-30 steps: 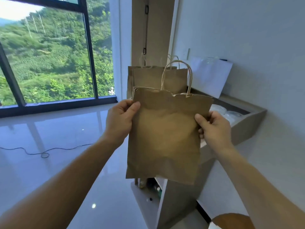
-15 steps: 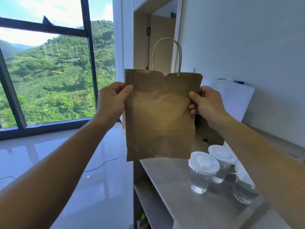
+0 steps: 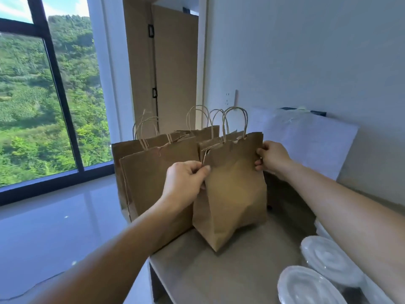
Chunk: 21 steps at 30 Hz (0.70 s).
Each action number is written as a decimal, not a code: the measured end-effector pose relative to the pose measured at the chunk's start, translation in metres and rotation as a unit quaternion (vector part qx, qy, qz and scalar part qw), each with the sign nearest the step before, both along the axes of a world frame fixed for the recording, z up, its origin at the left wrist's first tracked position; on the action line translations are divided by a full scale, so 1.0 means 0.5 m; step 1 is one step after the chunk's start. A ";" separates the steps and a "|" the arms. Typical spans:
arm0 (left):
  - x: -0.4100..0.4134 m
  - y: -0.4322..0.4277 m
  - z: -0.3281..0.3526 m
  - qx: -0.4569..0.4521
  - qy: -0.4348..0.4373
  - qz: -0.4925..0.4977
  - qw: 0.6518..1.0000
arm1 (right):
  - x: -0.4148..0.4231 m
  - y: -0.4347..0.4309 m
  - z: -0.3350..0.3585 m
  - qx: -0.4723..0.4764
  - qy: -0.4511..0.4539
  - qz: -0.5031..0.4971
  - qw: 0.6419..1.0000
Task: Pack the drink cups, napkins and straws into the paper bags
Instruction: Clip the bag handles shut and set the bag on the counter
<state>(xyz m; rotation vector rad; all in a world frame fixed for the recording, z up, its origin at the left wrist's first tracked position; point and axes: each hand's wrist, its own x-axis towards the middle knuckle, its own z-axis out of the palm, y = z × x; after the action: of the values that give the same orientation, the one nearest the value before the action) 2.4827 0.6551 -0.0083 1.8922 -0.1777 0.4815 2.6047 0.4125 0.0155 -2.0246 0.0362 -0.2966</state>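
Note:
A brown paper bag [image 3: 234,189] with twisted handles stands on the grey counter [image 3: 219,270], its sides spread and its bottom resting on the surface. My left hand [image 3: 186,183] pinches the bag's left top edge. My right hand [image 3: 274,159] grips its right top edge. Behind and left of it stand several more brown paper bags [image 3: 153,172], upright. Clear drink cups with white lids [image 3: 324,260] sit at the lower right, partly hidden by my right forearm. No napkins or straws are in view.
A white sheet or bag [image 3: 311,141] leans against the wall behind the counter. The counter's left edge drops to a glossy floor [image 3: 54,227]. A large window [image 3: 43,95] and a wooden door [image 3: 173,73] lie beyond.
The bag was held flat in the air; now it stands on the counter with its sides spread. Both hands came down with it.

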 end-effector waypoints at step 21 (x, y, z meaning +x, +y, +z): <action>0.180 -0.056 -0.081 0.057 -0.013 -0.056 0.997 | 0.129 -0.018 -0.067 -0.037 -0.008 -0.087 0.995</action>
<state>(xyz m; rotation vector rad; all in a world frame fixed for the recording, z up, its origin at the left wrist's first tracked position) 2.5729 0.6270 -0.0489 1.9747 -0.3332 0.4279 2.6690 0.4037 -0.0181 -2.0964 0.1953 -0.4303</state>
